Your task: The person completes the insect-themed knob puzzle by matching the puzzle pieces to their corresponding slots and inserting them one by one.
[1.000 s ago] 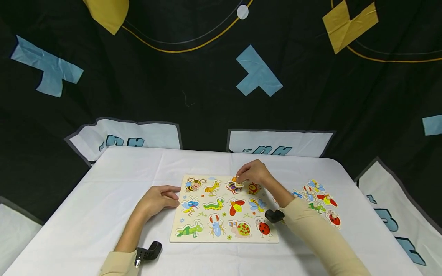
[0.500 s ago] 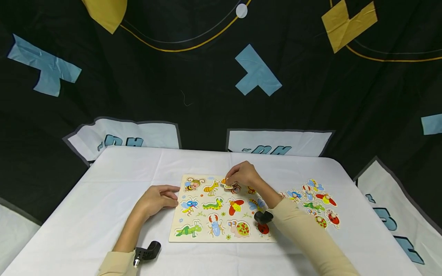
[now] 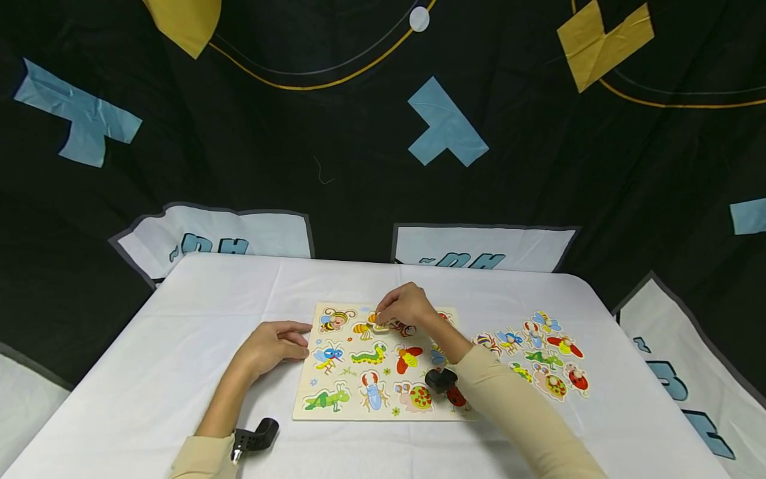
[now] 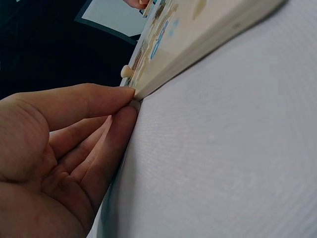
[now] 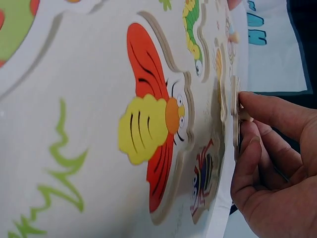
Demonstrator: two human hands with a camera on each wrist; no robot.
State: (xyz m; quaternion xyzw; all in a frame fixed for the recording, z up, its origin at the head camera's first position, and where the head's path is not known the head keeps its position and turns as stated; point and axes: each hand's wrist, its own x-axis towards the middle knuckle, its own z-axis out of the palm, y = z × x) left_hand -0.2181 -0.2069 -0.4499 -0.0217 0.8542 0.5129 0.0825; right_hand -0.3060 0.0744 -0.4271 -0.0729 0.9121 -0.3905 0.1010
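Observation:
A pale wooden puzzle board [image 3: 344,384] with insect pictures in cut recesses lies on the table. My left hand [image 3: 269,347] rests at its left edge, thumb and fingertips touching the side [image 4: 163,74]. My right hand [image 3: 409,307] pinches the small knob of a wooden puzzle piece [image 5: 235,109]. In the head view this puzzle piece [image 3: 376,323] shows yellow-orange and lies over the yellow insect recess [image 3: 362,330] in the back row. Whether it touches the board cannot be told. A bee piece [image 3: 337,320] with a knob [image 4: 127,71] sits at the back left.
Several loose insect pieces, among them a ladybird [image 3: 578,378] and a green grasshopper [image 3: 544,358], lie spread on the white tablecloth [image 3: 610,426] right of the board. A black curtain [image 3: 359,153] hangs behind the table. Each wrist bears a black camera [image 3: 257,437].
My right hand has moved left along the back row with the puzzle piece, from over the spider picture to the yellow insect recess. The left hand stays at the board's edge.

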